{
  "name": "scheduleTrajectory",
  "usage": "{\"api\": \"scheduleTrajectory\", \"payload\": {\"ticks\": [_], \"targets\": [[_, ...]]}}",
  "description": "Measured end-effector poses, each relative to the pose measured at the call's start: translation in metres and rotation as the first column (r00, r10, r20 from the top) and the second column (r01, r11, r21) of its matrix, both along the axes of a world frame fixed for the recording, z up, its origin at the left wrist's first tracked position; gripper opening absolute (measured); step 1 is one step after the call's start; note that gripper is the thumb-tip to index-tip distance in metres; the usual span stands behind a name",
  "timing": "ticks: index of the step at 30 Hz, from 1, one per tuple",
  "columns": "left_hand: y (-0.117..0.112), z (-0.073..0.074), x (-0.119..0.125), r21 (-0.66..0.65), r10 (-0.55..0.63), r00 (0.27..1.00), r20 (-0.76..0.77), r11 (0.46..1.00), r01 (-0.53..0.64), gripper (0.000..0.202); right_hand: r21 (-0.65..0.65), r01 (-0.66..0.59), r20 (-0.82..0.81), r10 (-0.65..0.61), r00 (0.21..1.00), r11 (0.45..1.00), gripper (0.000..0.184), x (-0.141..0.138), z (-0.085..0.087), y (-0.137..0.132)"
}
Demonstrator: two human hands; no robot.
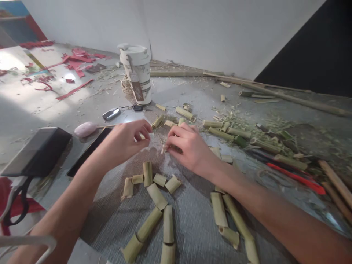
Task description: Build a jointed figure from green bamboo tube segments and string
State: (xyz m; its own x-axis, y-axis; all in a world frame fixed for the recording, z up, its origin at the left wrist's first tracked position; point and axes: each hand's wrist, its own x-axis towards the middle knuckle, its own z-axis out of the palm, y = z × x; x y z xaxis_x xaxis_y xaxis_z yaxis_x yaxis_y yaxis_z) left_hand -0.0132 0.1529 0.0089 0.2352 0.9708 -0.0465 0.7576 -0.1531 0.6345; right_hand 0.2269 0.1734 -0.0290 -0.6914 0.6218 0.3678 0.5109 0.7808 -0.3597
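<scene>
My left hand (130,138) hovers above the grey board (110,220), fingers loosely curled, with a gap between thumb and fingertips and nothing visible held. Opposite it, my right hand (185,146) is closed in a pinch on a small pale bamboo scrap (164,148); the fingers hide most of it. Below the hands, cut bamboo pieces (157,196) lie end to end in a stick-figure shape with two legs. A second group of bamboo pieces (219,209) lies under my right forearm. Short bamboo bits (184,113) are scattered just beyond the hands.
A white lidded cup (137,77) stands behind my hands, near keys (138,107). To the left are a black box (38,152), a phone (88,154) and a pink oval case (85,129). At right lie shavings (233,117), a red-and-black cutter (297,178) and long bamboo sticks (297,98).
</scene>
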Motion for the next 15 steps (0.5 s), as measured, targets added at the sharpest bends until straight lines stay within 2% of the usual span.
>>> {"api": "scheduleTrajectory", "payload": {"ticks": [2, 3, 6, 11, 15], "targets": [[0.002, 0.003, -0.01, 0.164, 0.092, 0.96, -0.266, 0.985, -0.049, 0.024, 0.009, 0.009, -0.005, -0.009, 1.0, 1.0, 0.012, 0.0, -0.001, 0.0], [0.002, 0.004, -0.014, 0.19, 0.107, 0.928, -0.357, 0.981, -0.04, 0.025, 0.013, 0.011, -0.009, -0.011, 1.0, 1.0, 0.013, 0.0, -0.001, 0.0], [0.003, -0.001, -0.02, 0.142, 0.041, 0.882, -0.469, 0.989, 0.029, 0.028, 0.023, 0.012, -0.023, -0.012, 1.0, 1.0, 0.014, -0.001, -0.003, 0.001], [0.005, -0.007, -0.017, 0.085, -0.042, 0.89, -0.453, 0.992, 0.091, 0.023, 0.013, 0.02, -0.05, -0.019, 0.999, 1.0, 0.013, -0.002, -0.003, 0.001], [0.002, -0.002, -0.008, 0.032, -0.087, 0.971, -0.224, 0.995, 0.096, 0.023, -0.082, 0.026, -0.133, -0.036, 0.99, 0.996, 0.014, -0.003, -0.002, 0.002]]}}
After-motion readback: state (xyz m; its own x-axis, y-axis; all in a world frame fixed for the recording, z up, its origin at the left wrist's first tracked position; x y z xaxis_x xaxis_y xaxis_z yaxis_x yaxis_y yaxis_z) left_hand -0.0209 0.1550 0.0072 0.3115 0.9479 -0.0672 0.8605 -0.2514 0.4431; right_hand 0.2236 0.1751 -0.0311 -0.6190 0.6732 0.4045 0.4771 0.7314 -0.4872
